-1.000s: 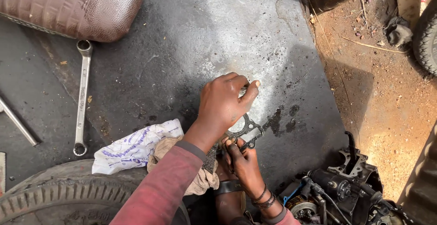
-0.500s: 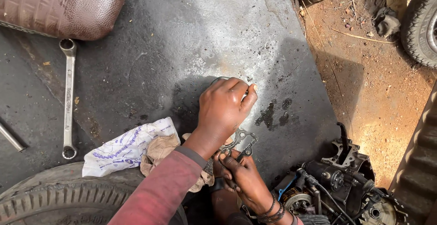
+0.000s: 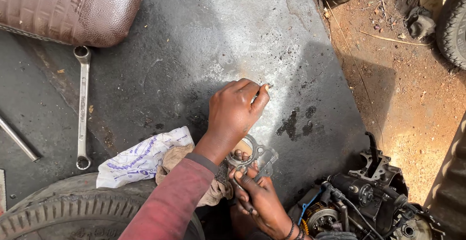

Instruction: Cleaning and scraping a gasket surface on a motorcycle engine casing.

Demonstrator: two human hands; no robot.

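Dull grey metal gasket [image 3: 257, 155]

Outdoor repair spot on oily concrete beside bare red-brown earth, in hard sunlight.

A dark grey, oil-stained concrete slab [image 3: 160, 70] fills most of the view, sunlit pale at its middle, with black oil spots [image 3: 296, 122] in the shade. To the right lies dusty red-brown soil [image 3: 403, 89] strewn with twigs. A quilted brown leather seat cushion [image 3: 68, 7] rests at the upper left. A worn black rubber tyre [image 3: 63, 211] curves along the bottom left, another black tyre [image 3: 454, 21] at the upper right edge.
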